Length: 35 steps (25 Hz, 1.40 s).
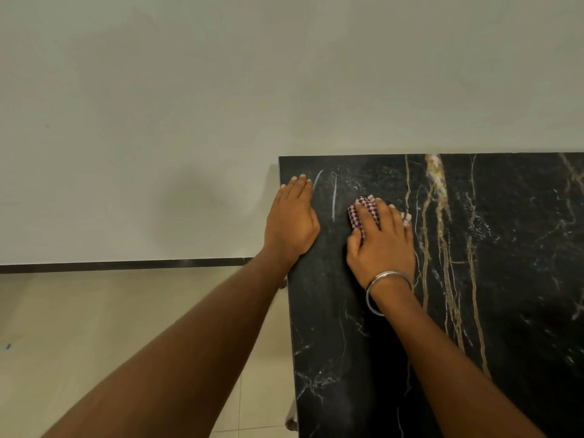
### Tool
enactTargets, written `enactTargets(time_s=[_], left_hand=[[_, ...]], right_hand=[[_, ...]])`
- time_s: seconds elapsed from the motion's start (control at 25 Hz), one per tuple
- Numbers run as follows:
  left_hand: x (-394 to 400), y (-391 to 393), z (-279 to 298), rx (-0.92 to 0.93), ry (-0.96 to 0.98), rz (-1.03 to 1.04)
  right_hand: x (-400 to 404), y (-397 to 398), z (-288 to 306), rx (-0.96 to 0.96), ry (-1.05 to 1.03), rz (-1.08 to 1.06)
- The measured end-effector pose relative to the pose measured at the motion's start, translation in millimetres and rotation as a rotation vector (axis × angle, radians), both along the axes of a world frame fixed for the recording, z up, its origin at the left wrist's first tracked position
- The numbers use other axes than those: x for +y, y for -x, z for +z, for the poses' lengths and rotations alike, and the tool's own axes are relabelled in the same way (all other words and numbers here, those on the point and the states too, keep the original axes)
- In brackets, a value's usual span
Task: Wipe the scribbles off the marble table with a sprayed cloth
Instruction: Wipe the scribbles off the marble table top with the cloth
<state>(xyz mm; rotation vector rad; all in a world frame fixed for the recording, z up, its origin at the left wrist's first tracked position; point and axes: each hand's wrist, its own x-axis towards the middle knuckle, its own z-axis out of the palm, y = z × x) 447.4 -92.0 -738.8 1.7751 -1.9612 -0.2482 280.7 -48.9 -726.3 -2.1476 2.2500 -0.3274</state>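
Right hand flat on checked cloth, fingers spread, pressing it against black marble table; left hand laid flat, fingers straight, at table's left edge. Between hands, two pale scribble strokes (no legible writing). Steel bangle on right wrist
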Motion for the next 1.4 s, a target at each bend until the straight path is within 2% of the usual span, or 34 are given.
enactTargets(time_s=[0.28, 0.44, 0.56, 0.8, 0.96, 1.08, 1.28, 1.4], left_hand=[[-2, -1, -2, 0.030, -0.027, -0.014], [-1, -2, 0, 0.033, -0.032, -0.018], [-4, -1, -2, 0.048, -0.023, -0.005], [-7, -3, -2, 0.054, -0.040, -0.008], [-3, -1, 1, 0.082, -0.041, -0.004], [-5, -2, -1, 0.079, -0.025, 0.008], [-2, 0, 3, 0.148, -0.076, 0.074], [-2, -1, 3, 0.197, -0.082, 0.093]], right_hand=[[-12, -43, 0, -0.019, 0.024, 0.138], [-37, -14, 4, -0.013, -0.020, 0.020], [-51, -24, 3, -0.018, 0.005, -0.009], [-69, -43, 0, -0.006, 0.011, 0.209], [-94, -15, 3, -0.024, -0.006, 0.074], [-99, -27, 3, -0.013, 0.015, 0.024], [-107, -70, 3, -0.040, 0.003, 0.252], [-116, -60, 1, -0.024, 0.003, 0.256]])
